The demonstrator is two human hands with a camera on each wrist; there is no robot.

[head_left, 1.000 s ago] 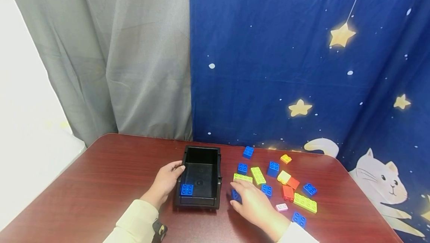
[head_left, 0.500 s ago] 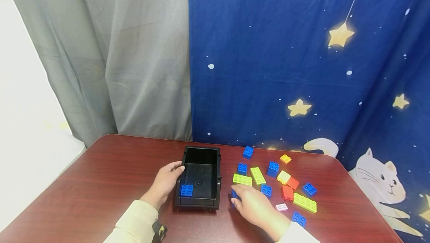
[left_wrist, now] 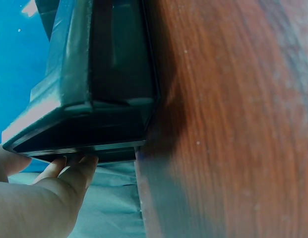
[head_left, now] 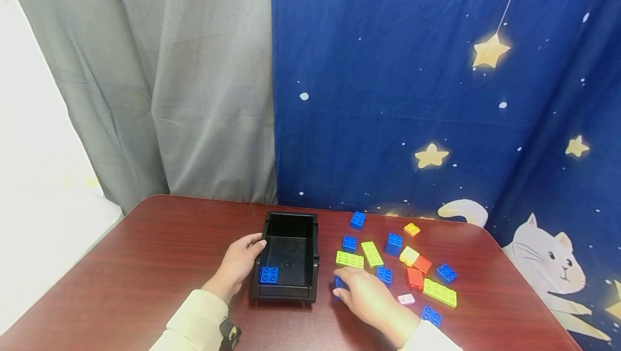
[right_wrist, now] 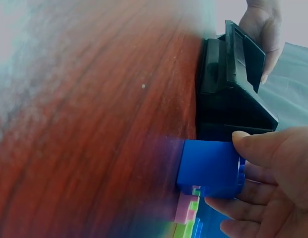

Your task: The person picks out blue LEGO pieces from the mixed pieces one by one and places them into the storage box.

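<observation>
My left hand (head_left: 239,265) grips the left wall of a black plastic bin (head_left: 315,275), thumb at the rim and fingers along the outside. Inside the bin's near left corner lies a blue toy brick (head_left: 269,275) with studs on top. To the right of the bin, my right hand (head_left: 366,293) holds a second blue brick (right_wrist: 211,166) between thumb and fingers. In the right wrist view this brick is tall and stands on the table, studs toward the palm. Just behind it in the head view lies a lime-green brick (head_left: 350,259).
More bricks are scattered right of the bin: several blue ones, such as one (head_left: 431,316) near the front, a long lime brick (head_left: 440,293), red bricks (head_left: 415,279), yellow bricks (head_left: 409,256) and a pale pink one (head_left: 406,299). Curtains (head_left: 218,97) hang behind the wooden table (head_left: 194,232).
My right fingers have drawn back slightly and closed on the blue brick, uncovering the lime-green brick behind them. My left hand and the bin have stayed in place.
</observation>
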